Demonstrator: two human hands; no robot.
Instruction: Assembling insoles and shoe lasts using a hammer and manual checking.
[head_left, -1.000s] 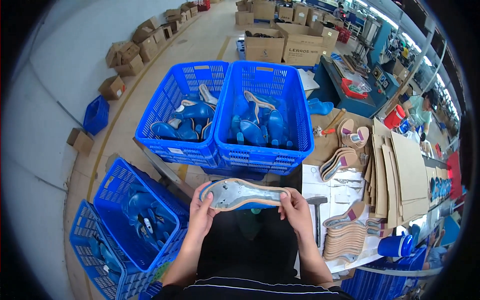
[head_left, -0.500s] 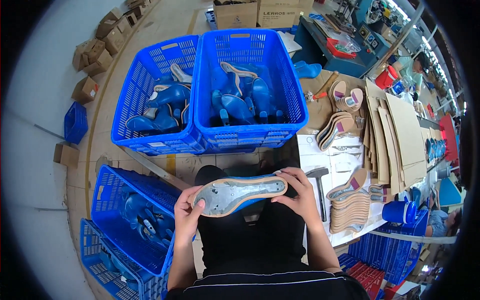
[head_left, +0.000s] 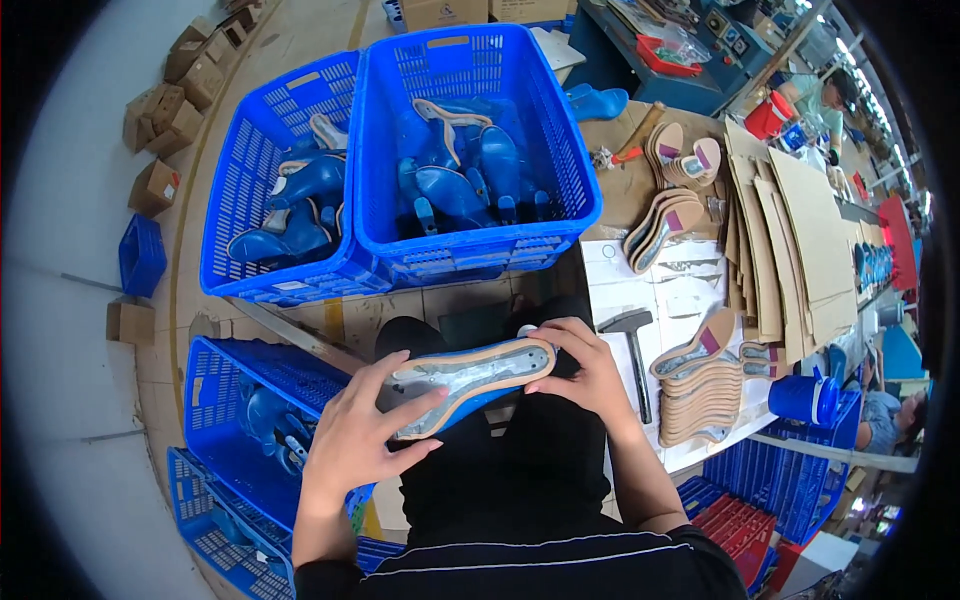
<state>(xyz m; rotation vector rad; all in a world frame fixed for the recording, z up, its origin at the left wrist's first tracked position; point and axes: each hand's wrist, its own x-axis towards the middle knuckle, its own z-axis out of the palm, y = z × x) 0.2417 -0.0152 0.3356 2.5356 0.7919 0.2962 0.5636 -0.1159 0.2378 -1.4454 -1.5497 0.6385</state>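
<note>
Over my lap lies a blue shoe last [head_left: 468, 410], sole side up, with a tan-edged insole [head_left: 480, 374] on it whose middle is grey. Its narrow heel end is gripped by my right hand [head_left: 585, 375], thumb on the near edge and fingers on the far one. Across the wide toe end, my left hand [head_left: 362, 425] spans the insole, its index finger resting on the grey surface and its thumb at the near edge. That hand covers part of the toe. On the bench to the right, a hammer [head_left: 638, 365] lies beside a stack of insoles [head_left: 700, 405].
Two blue crates [head_left: 480, 245] of blue lasts stand ahead; more crates [head_left: 250, 360] sit at left. The bench also carries more insoles [head_left: 665, 230], cardboard sheets [head_left: 790, 250] and a blue jug [head_left: 803, 398]. Other people work at far right.
My left hand has shifted from pinching the toe end's edge to spreading over the insole. The last has moved slightly left and away, its heel end tilting farther up in view.
</note>
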